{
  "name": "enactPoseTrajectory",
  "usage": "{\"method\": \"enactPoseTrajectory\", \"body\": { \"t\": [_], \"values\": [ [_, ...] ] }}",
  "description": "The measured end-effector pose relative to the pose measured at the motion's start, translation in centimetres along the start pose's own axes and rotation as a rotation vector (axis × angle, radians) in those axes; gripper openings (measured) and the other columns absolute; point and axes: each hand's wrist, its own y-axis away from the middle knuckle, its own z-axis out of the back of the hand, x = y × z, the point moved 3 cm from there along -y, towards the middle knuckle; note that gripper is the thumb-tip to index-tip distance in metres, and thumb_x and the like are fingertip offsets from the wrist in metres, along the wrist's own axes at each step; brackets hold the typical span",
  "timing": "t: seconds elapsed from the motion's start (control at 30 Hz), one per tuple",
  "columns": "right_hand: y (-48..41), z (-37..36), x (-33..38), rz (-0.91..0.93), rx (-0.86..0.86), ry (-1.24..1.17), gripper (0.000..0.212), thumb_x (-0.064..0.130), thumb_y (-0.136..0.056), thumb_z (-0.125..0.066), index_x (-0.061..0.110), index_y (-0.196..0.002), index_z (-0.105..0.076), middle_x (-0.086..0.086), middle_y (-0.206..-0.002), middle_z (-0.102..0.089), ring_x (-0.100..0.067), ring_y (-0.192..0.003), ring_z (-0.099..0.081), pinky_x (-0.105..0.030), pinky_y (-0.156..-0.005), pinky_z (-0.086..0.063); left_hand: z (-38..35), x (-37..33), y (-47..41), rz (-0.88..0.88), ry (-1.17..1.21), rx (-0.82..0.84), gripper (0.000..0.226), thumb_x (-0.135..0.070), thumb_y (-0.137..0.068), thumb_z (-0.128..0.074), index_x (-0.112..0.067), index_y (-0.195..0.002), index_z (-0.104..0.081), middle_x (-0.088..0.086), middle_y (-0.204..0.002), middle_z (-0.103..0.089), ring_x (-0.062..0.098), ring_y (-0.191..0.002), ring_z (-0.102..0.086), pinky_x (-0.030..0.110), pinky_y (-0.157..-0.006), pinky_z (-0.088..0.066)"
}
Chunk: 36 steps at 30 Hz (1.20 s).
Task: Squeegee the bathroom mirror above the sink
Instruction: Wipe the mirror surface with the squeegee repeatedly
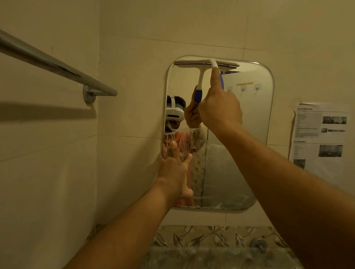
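Firmly curled round the blue-and-white handle, a person's right hand [218, 108] holds a squeegee [206, 63] whose blade sits above the knuckles, flat along the top edge of the mirror [241, 141]. Below and left of it, the left hand [172, 170] presses the mirror's lower left edge with fingers spread straight, gripping nothing. A printed sheet [318, 140] hangs right of the right hand; a towel bar [48, 60] runs left of the left hand.
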Motion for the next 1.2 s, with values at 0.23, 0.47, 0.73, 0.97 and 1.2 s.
{"method": "enactPoseTrajectory", "body": {
  "t": [0.23,0.47,0.73,0.97,1.2],
  "values": [
    [4.2,-2.0,-1.2,-0.062,0.040,0.061,0.081,0.017,-0.103,-0.045,0.033,-0.160,0.010,-0.011,-0.087,-0.057,-0.016,-0.063,-0.054,-0.031,-0.052,-0.047,-0.2,0.1,0.0,0.010,-0.032,0.015,0.123,-0.078,-0.064,-0.065,-0.029,-0.160,-0.007,0.036,-0.158,0.012,0.053,-0.142,-0.023,0.056,-0.112,-0.034],
    [10.3,-5.5,-3.5,-0.078,0.085,0.080,0.091,0.021,-0.103,-0.051,0.038,-0.155,0.022,-0.007,-0.083,-0.057,-0.013,-0.060,-0.054,-0.030,-0.051,-0.051,-0.4,0.1,-0.2,-0.052,-0.104,-0.010,0.108,-0.087,-0.066,-0.050,-0.029,-0.153,-0.021,0.026,-0.155,-0.024,0.048,-0.136,-0.028,0.054,-0.108,-0.036],
    [15.6,-7.0,-5.6,-0.123,0.168,0.096,0.086,0.036,-0.105,-0.046,0.036,-0.157,0.023,-0.010,-0.093,-0.060,-0.019,-0.069,-0.059,-0.036,-0.059,-0.055,-0.8,0.4,0.9,-0.041,0.012,0.039,0.124,-0.080,-0.077,-0.055,-0.023,-0.156,0.022,0.027,-0.158,0.027,0.046,-0.149,0.016,0.056,-0.123,-0.004],
    [18.4,-8.0,-6.5,-0.093,0.209,0.115,0.101,0.036,-0.103,-0.052,0.042,-0.144,0.040,-0.009,-0.096,-0.064,-0.018,-0.071,-0.063,-0.037,-0.063,-0.061,-3.8,1.3,2.9,0.002,0.190,-0.022,0.137,-0.091,-0.060,-0.055,-0.033,-0.153,0.027,0.015,-0.155,0.041,0.039,-0.150,0.019,0.057,-0.122,-0.005],
    [16.7,-5.1,-5.1,-0.053,0.181,0.001,0.077,0.040,-0.104,-0.041,0.039,-0.159,0.013,-0.004,-0.088,-0.058,-0.010,-0.060,-0.050,-0.020,-0.046,-0.035,-4.5,1.2,5.0,-0.020,0.129,-0.010,0.120,-0.074,-0.071,-0.057,-0.027,-0.160,0.007,0.017,-0.161,0.025,0.037,-0.150,0.018,0.055,-0.123,-0.004]
  ]
}}
